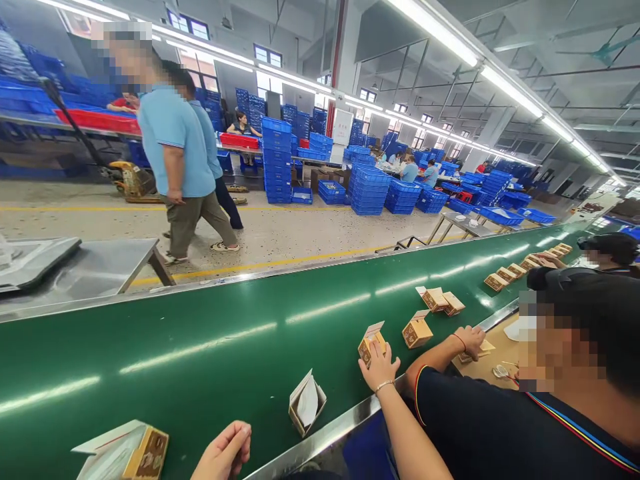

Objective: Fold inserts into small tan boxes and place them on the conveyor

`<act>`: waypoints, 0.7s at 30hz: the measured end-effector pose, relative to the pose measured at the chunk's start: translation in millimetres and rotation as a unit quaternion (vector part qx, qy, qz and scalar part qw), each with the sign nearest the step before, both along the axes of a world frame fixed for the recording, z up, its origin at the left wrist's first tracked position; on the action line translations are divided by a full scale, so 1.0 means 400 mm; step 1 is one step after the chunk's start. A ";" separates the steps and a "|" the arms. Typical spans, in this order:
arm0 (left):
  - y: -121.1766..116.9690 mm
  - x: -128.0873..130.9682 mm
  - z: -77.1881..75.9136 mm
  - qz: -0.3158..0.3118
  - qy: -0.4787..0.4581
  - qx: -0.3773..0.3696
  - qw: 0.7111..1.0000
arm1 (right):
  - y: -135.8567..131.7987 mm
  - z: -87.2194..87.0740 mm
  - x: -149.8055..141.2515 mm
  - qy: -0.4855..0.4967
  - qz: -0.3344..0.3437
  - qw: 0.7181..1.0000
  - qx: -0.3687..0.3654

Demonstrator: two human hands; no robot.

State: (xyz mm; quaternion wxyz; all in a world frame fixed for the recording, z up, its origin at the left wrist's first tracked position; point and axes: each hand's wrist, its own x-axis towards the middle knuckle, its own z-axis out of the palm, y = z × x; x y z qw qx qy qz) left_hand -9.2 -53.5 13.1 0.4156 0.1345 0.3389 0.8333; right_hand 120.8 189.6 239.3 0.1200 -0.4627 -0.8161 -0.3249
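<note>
At the bottom edge my right hand (223,455) lies on the green conveyor belt (210,333), fingers loosely bent and together, with nothing in them. It is between two open brown and white cartons: one at the bottom left (131,455) and one near the belt's metal edge (307,403). My left hand is out of view. A co-worker in a black shirt (500,427) sits to my right. One of their hands (380,367) touches a small brown box (371,343), and the other (470,340) rests by the belt edge.
More small brown boxes (417,331) (443,301) (505,275) lie along the belt towards the right. Beyond the belt stand a steel table (95,267), two people walking (183,153), and stacks of blue crates (367,190).
</note>
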 end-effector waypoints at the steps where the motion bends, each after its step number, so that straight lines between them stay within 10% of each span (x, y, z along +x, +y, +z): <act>1: 0.007 -0.008 -0.006 -0.013 0.010 0.003 1.000 | 0.005 0.002 0.000 0.001 -0.002 1.000 0.003; 6: 0.051 -0.016 -0.008 0.048 0.092 -0.027 0.994 | 0.059 -0.076 0.036 0.095 0.107 0.988 0.060; 9: 0.094 0.001 0.002 0.133 0.168 -0.065 0.975 | 0.068 -0.182 0.073 0.171 0.310 0.927 0.122; 12: 0.154 0.024 0.001 0.159 0.327 -0.065 0.929 | 0.037 -0.248 0.091 0.127 0.474 0.871 0.025; 17: 0.270 0.057 -0.019 0.207 0.598 -0.012 0.774 | -0.023 -0.197 0.069 -0.013 0.495 0.836 -0.236; 21: 0.332 0.038 -0.024 0.244 0.686 -0.078 0.681 | -0.051 -0.127 0.039 -0.097 0.419 0.871 -0.237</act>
